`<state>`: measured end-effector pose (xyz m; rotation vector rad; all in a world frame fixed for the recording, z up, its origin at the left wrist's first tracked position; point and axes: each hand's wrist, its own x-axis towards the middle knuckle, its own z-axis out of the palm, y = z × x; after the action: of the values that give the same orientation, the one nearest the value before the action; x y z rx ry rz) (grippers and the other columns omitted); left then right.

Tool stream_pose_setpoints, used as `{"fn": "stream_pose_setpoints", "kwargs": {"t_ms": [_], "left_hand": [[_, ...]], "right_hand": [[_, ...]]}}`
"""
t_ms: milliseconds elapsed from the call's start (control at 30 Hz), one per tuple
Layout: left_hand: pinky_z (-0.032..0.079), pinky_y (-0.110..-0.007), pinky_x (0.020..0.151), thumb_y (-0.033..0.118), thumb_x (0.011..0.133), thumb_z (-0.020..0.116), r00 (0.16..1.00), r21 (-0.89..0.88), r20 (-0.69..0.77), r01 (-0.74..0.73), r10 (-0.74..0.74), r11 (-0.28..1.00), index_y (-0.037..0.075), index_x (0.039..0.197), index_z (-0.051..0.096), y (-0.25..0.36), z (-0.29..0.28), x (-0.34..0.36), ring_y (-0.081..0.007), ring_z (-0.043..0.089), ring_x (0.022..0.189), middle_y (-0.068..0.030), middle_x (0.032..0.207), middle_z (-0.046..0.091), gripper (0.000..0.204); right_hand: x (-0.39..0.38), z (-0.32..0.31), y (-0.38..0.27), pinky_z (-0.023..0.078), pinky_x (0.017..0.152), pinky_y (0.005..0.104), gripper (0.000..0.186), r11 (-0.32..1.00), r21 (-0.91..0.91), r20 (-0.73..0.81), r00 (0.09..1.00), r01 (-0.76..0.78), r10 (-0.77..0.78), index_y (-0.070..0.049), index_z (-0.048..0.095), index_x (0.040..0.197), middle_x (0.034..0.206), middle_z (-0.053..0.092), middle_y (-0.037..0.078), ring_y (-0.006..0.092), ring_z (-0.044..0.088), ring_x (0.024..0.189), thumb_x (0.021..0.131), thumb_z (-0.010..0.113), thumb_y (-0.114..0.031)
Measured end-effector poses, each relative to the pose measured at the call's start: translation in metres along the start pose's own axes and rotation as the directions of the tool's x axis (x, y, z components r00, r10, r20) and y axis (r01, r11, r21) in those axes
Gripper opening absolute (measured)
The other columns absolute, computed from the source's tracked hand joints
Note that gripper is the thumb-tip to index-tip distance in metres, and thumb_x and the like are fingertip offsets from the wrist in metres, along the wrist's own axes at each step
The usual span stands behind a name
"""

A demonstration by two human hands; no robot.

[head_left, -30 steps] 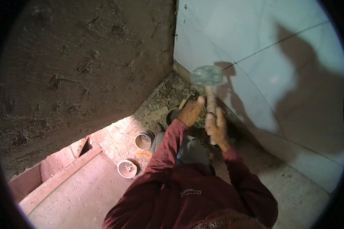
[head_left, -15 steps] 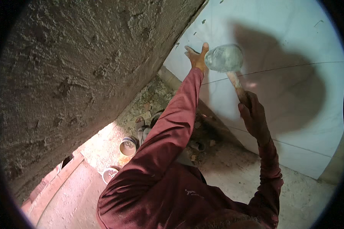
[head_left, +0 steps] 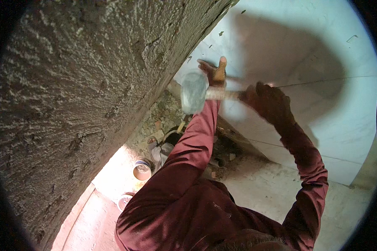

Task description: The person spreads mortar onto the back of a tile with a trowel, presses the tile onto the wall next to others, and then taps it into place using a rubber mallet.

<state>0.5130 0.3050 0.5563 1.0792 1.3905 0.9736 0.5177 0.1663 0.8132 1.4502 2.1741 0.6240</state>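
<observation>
Mallet (head_left: 194, 93) swung lower-left since earlier; left hand (head_left: 214, 72) on tile (head_left: 322, 104).

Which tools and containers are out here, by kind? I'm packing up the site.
Mallet: 1, held in the right hand
Small round tubs on the floor: 2
Total: 3

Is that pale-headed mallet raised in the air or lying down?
Raised: the right hand grips the pale-headed mallet by its handle, head level beside the white tiled wall.
</observation>
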Motion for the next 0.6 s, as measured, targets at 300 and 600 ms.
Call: {"fn": "stream_pose_setpoints", "kwargs": {"t_ms": [300, 600], "left_hand": [[0.017, -0.045, 0.123, 0.058, 0.087, 0.072, 0.988, -0.292, 0.078, 0.15, -0.132, 0.945, -0.005, 0.159, 0.002, 0.017, -0.005, -0.021, -0.0362, 0.026, 0.15, -0.0328, 0.162, 0.019, 0.119], [0.007, -0.045, 0.12, 0.06, 0.081, 0.078, 0.963, -0.528, 0.242, 0.233, -0.118, 0.817, -0.005, 0.157, -0.007, 0.015, -0.014, -0.023, -0.0343, 0.002, 0.147, -0.0277, 0.157, 0.001, 0.131]], "right_hand": [[-0.009, -0.016, -0.007, 0.052, 0.049, 0.0349, 0.021, 0.982, 0.188, 0.02, 1.0, -0.019, 0.015, -0.014, 0.058, 0.105, 0.09, 0.056, 0.002, 0.018, 0.063, 0.071, 0.094, 0.066, -0.031], [-0.003, -0.006, -0.02, 0.051, 0.047, 0.038, 0.029, 0.971, 0.217, 0.044, 0.994, -0.103, 0.095, -0.014, 0.062, 0.103, 0.08, 0.053, 0.005, 0.0198, 0.062, 0.067, 0.095, 0.063, -0.042]]}}
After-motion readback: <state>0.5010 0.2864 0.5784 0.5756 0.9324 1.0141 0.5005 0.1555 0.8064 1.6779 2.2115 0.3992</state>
